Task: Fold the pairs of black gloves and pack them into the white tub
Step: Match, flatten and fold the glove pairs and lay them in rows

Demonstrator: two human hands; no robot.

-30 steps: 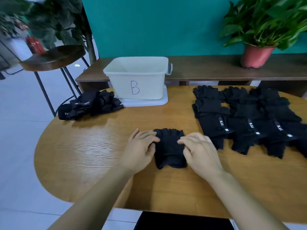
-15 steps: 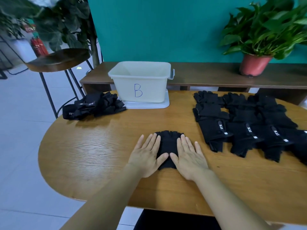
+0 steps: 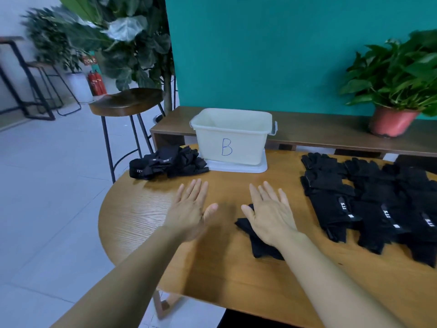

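Grip wide on both, fingers straight: the right hand point(image 3: 269, 216) rests on folded black gloves point(image 3: 257, 245), the left hand point(image 3: 191, 209) at their nine o'clock.

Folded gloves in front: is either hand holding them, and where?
Nothing is gripped. The right hand lies flat over the far part of the folded gloves; the left hand is open, clear of them.

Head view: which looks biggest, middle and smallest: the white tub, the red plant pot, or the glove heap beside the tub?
1. white tub
2. glove heap
3. red plant pot; it stands farther back, so true size is unsure.
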